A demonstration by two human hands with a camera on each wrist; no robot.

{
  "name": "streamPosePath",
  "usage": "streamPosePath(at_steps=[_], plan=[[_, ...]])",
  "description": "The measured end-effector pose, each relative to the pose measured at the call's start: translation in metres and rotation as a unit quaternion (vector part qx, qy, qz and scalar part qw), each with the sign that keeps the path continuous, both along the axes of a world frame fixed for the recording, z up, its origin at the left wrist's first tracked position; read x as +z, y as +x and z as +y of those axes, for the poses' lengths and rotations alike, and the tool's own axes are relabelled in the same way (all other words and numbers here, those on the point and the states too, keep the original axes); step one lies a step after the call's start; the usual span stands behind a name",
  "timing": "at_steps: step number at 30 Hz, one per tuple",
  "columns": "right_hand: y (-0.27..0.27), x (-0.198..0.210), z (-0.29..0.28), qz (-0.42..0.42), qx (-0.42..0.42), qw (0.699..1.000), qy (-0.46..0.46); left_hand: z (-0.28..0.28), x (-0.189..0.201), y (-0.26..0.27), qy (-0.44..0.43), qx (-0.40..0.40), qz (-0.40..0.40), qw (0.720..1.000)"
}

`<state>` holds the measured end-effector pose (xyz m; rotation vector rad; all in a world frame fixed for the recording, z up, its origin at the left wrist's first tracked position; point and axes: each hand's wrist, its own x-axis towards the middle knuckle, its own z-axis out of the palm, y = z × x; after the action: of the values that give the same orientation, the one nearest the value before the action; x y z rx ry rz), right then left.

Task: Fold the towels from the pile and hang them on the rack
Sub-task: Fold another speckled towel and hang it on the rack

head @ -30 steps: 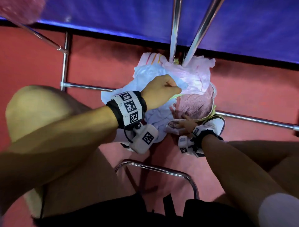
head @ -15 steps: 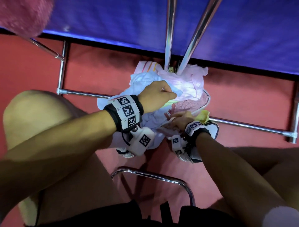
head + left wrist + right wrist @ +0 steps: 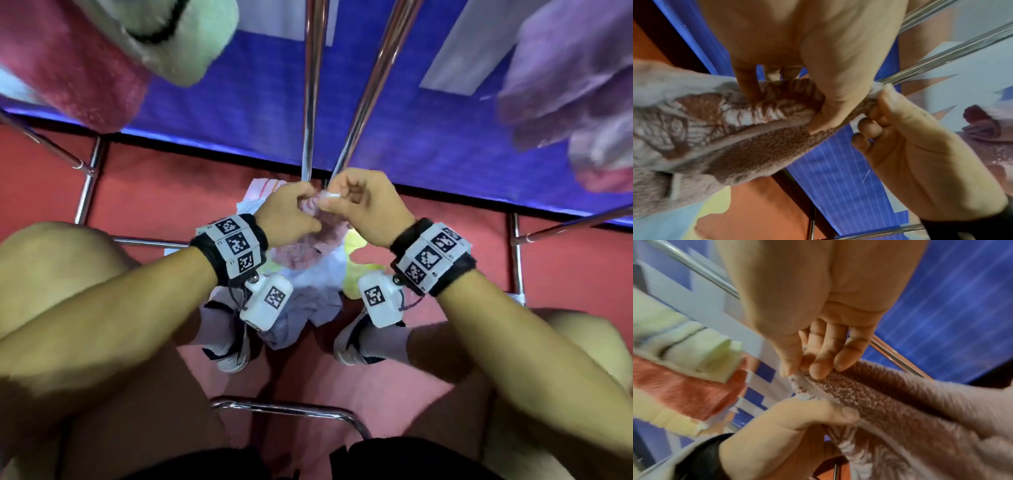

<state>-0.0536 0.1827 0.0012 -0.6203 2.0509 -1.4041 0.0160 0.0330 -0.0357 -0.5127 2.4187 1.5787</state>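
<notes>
Both hands pinch one corner of a pink towel [image 3: 310,245]: left hand [image 3: 287,214], right hand [image 3: 363,205]. It hangs over the pile [image 3: 308,294] on the floor. Next, probably spread the edge for folding, below the rack [image 3: 308,89].

red floor [image 3: 178,192]; blue wall [image 3: 260,113]

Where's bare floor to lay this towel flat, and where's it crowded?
Free: red floor between the left rack leg and the pile; more red floor between pile and right leg. Crowded: the centre, where both hands hold the pink towel over the pile, feet beside it.
</notes>
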Motion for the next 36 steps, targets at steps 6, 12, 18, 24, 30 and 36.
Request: streamPosePath(at_steps=[6, 12, 18, 24, 30, 36], plan=[[0.01, 0.044, 0.029, 0.105, -0.029, 0.994, -0.008, -0.004, 0.031, 0.0, 0.013, 0.04, 0.088, 0.995], [0.008, 0.029, 0.034, 0.213, 0.028, 0.964, 0.154, -0.01, 0.046, 0.012, 0.006, -0.014, 0.11, 0.994], [0.002, 0.034, 0.032, 0.192, 0.065, 0.96, 0.192, -0.009, 0.052, 0.019, 0.058, -0.025, 0.143, 0.988], [0.021, 0.037, 0.017, 0.103, 0.082, 0.988, 0.082, 0.018, 0.05, 0.026, 0.065, -0.054, 0.179, 0.98], [0.007, 0.033, 0.025, 0.063, 0.092, 0.983, 0.147, 0.021, 0.04, 0.028, -0.07, -0.015, 0.145, 0.987], [0.003, 0.04, 0.037, 0.079, 0.03, 0.991, 0.107, 0.012, 0.024, 0.023, -0.071, -0.067, 0.011, 0.995]])
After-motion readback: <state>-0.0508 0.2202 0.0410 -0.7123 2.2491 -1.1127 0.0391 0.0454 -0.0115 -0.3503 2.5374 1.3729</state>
